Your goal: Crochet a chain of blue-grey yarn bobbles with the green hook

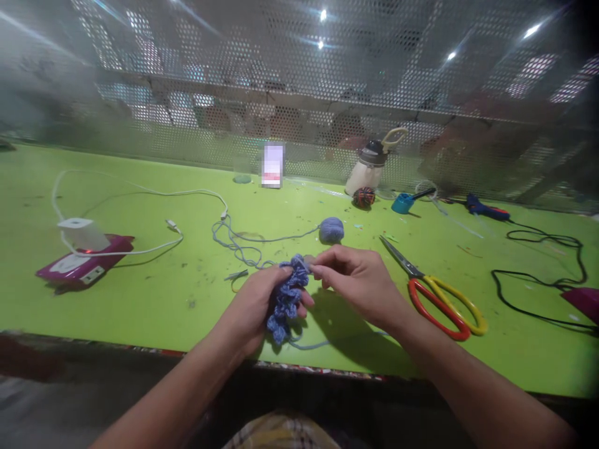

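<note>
A ruffled piece of blue crochet (pixel 286 298) is gripped in my left hand (pixel 255 302), thumb on top and fingertips showing on its right side. At its upper right end, the thumb and forefinger of my right hand (pixel 358 277) are pinched together. Something small and greyish shows at that pinch, too blurred to name. A blue yarn ball (pixel 331 230) lies just behind my hands, and its loose strand (pixel 243 252) loops across to the left. Another length of yarn (pixel 313 345) trails from beneath the crochet toward the right.
Scissors (pixel 423 277) with red and yellow handles lie right of my hands. Farther back stand a bottle (pixel 367 168), a dark yarn ball (pixel 364 197), a blue pot (pixel 402 202) and a lit phone (pixel 272 164). A purple power strip (pixel 88 265) with white charger sits left; a glue gun (pixel 486 209) lies right.
</note>
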Demonstrator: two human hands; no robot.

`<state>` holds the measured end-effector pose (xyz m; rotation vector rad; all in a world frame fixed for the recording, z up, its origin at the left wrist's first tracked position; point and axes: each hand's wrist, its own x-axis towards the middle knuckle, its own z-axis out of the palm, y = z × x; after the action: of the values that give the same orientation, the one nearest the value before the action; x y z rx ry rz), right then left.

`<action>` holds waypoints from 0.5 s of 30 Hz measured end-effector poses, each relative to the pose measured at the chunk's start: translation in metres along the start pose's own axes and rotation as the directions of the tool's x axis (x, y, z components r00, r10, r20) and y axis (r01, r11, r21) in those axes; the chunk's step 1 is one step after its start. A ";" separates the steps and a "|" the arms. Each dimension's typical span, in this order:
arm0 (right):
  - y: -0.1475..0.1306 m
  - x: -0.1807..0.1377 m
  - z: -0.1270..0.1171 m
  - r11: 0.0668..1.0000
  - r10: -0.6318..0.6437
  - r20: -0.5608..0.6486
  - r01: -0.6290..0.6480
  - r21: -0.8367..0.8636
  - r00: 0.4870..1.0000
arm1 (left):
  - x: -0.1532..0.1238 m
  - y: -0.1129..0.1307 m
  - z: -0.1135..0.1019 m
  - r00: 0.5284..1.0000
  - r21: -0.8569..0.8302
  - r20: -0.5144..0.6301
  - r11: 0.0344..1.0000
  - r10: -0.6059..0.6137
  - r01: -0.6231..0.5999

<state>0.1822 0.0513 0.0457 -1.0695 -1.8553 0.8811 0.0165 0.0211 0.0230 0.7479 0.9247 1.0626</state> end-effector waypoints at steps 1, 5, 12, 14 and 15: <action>-0.001 0.000 -0.001 1.000 -0.008 0.003 0.008 -0.022 1.000 | 0.000 0.000 -0.001 1.000 0.001 -0.005 1.000 0.001 -0.001; -0.002 0.001 -0.005 0.991 0.099 0.113 -0.108 0.077 0.989 | 0.005 -0.003 -0.002 0.998 -0.001 -0.038 0.999 0.054 -0.054; -0.004 0.002 -0.004 0.966 0.122 0.105 -0.142 0.215 0.987 | 0.012 -0.002 0.004 0.991 -0.128 -0.121 0.989 0.062 -0.078; -0.005 0.001 -0.003 0.983 0.080 0.090 -0.094 0.155 0.993 | 0.012 -0.002 0.004 0.992 -0.113 -0.116 0.991 0.058 -0.071; -0.006 0.001 -0.003 0.988 0.063 0.087 -0.075 0.138 0.994 | 0.012 -0.002 0.004 0.993 -0.092 -0.107 0.994 0.053 -0.063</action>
<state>0.1828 0.0504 0.0520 -1.0279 -1.8022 1.0955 0.0233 0.0316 0.0196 0.6486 0.9389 1.1984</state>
